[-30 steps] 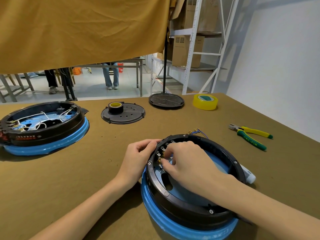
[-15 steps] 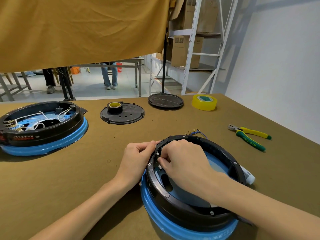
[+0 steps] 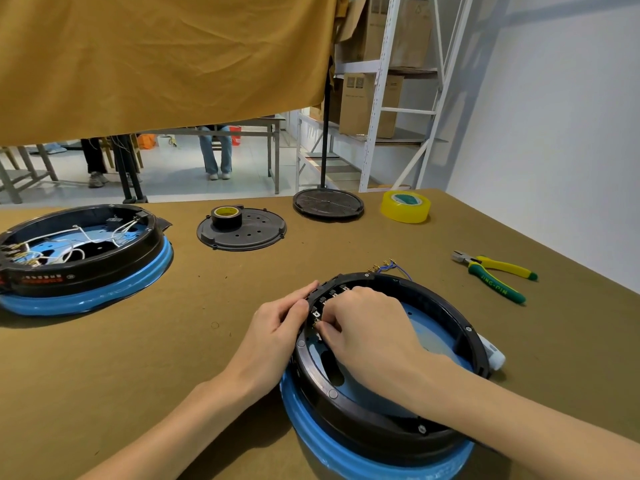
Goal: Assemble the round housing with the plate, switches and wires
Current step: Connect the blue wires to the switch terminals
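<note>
In the head view, the round housing lies on the table near its front edge, the left hand curling its grip around the outer rim while the right hand reaches inside, fingertips pinching a switch at the inner wall.

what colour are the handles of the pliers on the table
The pliers have green and yellow handles, seen in the head view.
</note>
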A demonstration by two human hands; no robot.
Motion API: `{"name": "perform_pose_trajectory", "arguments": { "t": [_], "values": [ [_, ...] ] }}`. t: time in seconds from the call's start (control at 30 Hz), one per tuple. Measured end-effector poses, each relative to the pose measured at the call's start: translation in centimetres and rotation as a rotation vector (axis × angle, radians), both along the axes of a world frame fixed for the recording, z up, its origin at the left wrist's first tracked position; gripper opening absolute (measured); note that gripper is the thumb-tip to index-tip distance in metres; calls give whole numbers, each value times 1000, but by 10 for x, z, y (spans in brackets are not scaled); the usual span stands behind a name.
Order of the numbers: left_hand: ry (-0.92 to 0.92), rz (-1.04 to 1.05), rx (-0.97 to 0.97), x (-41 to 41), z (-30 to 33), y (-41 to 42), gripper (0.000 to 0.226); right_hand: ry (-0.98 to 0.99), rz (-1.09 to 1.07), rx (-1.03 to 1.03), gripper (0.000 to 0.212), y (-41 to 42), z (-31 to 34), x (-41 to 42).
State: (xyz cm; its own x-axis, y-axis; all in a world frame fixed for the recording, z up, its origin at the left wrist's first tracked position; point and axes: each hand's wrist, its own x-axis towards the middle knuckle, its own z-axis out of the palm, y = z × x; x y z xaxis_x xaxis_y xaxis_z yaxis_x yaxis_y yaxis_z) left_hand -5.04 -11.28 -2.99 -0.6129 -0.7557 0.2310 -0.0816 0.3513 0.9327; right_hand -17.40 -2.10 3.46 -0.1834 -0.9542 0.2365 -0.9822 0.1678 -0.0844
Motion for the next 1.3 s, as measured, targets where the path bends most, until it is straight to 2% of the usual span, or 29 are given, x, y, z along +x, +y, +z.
{"name": "perform_pose_trajectory", "arguments": {
  "t": [0.57,0.77,0.97,1.17,1.23,1.3],
  "values": [
    [-12,25,-12,2,3,4,59,-25,6,-17,25,1,-3,2],
    [53,59,16,-3,2,9,38,-1,38,-1,27,5,4,-5],
    [86,42,22,-4,5,13,43,-179,108,-101,25,23,-5,-24],
    [-39,70,-110,0,14,6,36,-386,229,-321,10,28,-3,-28],
    [-45,120,-189,2,19,5,36,-554,243,-364,7,27,-2,-28],
    [-3,137,-252,4,27,6,29,-801,248,-358,6,26,1,-30]
  ]
}}
